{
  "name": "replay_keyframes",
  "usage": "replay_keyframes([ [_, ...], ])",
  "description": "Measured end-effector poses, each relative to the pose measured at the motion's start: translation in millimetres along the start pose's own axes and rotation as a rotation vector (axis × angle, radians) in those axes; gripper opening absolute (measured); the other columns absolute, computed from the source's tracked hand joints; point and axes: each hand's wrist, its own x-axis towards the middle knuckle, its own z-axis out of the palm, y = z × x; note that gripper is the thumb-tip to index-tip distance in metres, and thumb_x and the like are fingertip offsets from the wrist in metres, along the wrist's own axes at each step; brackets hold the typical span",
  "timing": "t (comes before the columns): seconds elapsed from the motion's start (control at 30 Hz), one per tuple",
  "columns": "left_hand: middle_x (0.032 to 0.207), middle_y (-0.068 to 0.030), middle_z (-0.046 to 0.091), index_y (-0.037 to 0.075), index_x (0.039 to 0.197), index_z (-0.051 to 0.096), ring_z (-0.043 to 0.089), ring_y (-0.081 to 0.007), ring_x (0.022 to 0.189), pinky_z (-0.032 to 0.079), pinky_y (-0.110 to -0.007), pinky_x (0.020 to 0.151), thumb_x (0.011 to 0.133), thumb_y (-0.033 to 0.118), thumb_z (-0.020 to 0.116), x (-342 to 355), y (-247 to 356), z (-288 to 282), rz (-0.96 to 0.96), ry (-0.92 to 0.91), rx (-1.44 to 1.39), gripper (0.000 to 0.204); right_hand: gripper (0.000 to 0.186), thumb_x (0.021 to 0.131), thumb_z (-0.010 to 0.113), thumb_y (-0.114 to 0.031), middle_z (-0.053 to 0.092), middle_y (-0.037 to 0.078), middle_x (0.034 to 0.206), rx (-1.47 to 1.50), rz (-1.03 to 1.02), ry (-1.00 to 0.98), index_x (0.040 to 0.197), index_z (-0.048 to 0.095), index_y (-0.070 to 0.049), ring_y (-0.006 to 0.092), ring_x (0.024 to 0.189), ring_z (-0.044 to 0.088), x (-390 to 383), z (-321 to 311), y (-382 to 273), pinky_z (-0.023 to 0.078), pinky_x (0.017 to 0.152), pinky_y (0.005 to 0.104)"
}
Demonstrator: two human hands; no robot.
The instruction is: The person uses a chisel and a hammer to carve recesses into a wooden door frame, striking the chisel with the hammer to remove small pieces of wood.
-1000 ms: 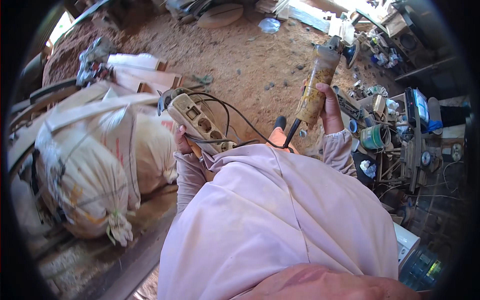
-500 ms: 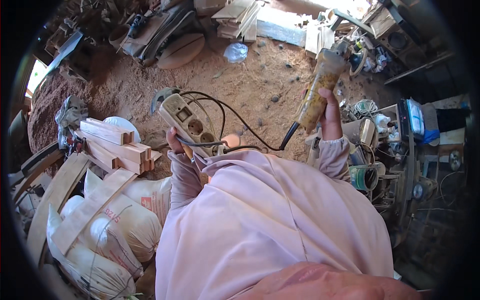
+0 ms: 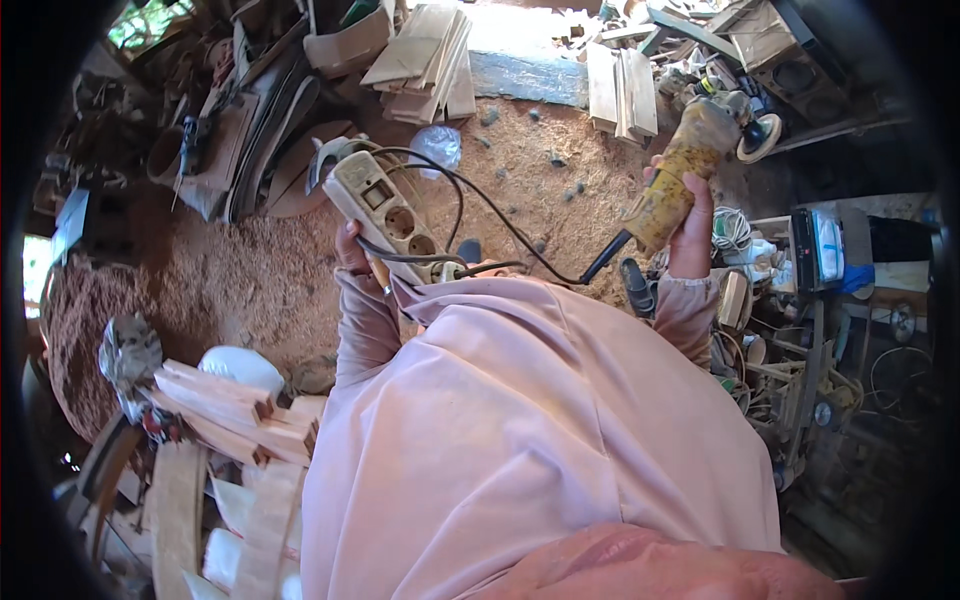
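the left hand (image 3: 350,248) is clamped on the long side of a pale power strip (image 3: 385,215), held at a tilt in front of the body; a curved metal tool head (image 3: 325,160) juts out past the strip's far end. the right hand (image 3: 692,225) is wrapped round the yellow body of a power grinder (image 3: 688,165), whose round disc (image 3: 760,138) points up and away, well apart from the strip. a dark cable (image 3: 500,220) loops in the gap between the hands and sags near the pink garment (image 3: 540,420). the widest open stretch for moving is the sawdust-strewn floor (image 3: 250,285), ahead and to the left. its far edge is bounded by stacked boards (image 3: 425,60), its near left edge by cut timber (image 3: 230,410). on the right, a cluttered bench (image 3: 815,330) narrows the room; how near the disc is to things behind it, i cannot tell.
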Motion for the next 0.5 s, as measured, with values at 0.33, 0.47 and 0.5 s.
replay_keyframes([
  [0.33, 0.120, -0.0178, 0.058, -0.003, 0.129, 0.046, 0.060, -0.0335, 0.105, 0.048, -0.045, 0.094, 0.068, 0.024, 0.072, 262.4, -9.4, 56.7, -0.164, -0.139, 0.041, 0.071, 0.056, 0.077, 0.065, -0.025, 0.060, 0.017, 0.113, -0.043, -0.155, 0.127, 0.121, 0.048, 0.005, 0.0295, 0.102, 0.061, 186.3, -36.8, -60.4, 0.052, 0.085, 0.0391],
  [0.47, 0.119, -0.0170, 0.059, -0.001, 0.128, 0.047, 0.060, -0.0331, 0.104, 0.049, -0.045, 0.094, 0.068, 0.025, 0.070, 353.1, -38.7, 101.3, -0.117, -0.039, 0.027, 0.070, 0.058, 0.077, 0.065, -0.028, 0.059, 0.018, 0.113, -0.015, -0.146, 0.166, 0.122, 0.046, 0.004, 0.0295, 0.100, 0.061, 287.1, -60.4, -82.2, 0.052, 0.085, 0.0396],
  [0.5, 0.118, -0.0169, 0.060, -0.001, 0.128, 0.047, 0.061, -0.0332, 0.103, 0.049, -0.045, 0.093, 0.068, 0.026, 0.070, 370.1, -46.7, 112.9, -0.104, -0.003, 0.008, 0.069, 0.059, 0.077, 0.065, -0.028, 0.059, 0.018, 0.113, -0.004, -0.140, 0.142, 0.122, 0.046, 0.004, 0.0294, 0.099, 0.062, 313.5, -69.9, -87.6, 0.052, 0.085, 0.0397],
])
